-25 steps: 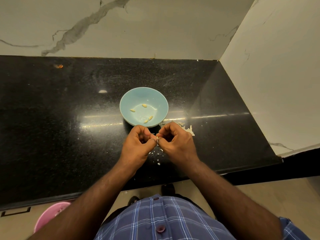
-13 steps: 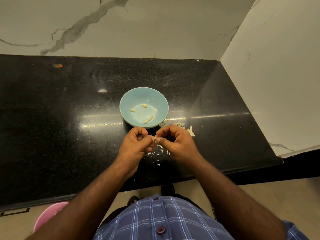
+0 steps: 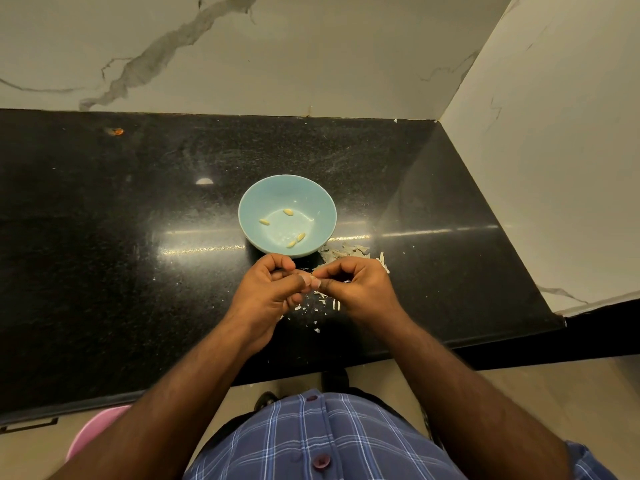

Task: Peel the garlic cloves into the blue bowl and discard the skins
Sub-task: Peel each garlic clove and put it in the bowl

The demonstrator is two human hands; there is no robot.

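Observation:
The blue bowl point(image 3: 320, 202) stands on the black counter point(image 3: 138, 271) and holds several peeled garlic cloves point(image 3: 288, 212). Just in front of it, my left hand point(image 3: 268, 292) and my right hand point(image 3: 360, 289) meet fingertip to fingertip and pinch a small garlic clove point(image 3: 313, 281) between them; most of the clove is hidden by the fingers. White garlic skins point(image 3: 346, 252) lie on the counter to the right of the bowl, and smaller skin flakes point(image 3: 318, 306) lie under my hands.
Marble walls close the counter at the back and on the right point(image 3: 554, 150). A pink bin point(image 3: 93, 434) stands on the floor at the lower left, below the counter's front edge. A small orange speck point(image 3: 117, 132) lies at the far left back.
Both hands have kept working the clove, shifting slightly nearer me. More small skin flakes lie on the counter under the hands than one second ago.

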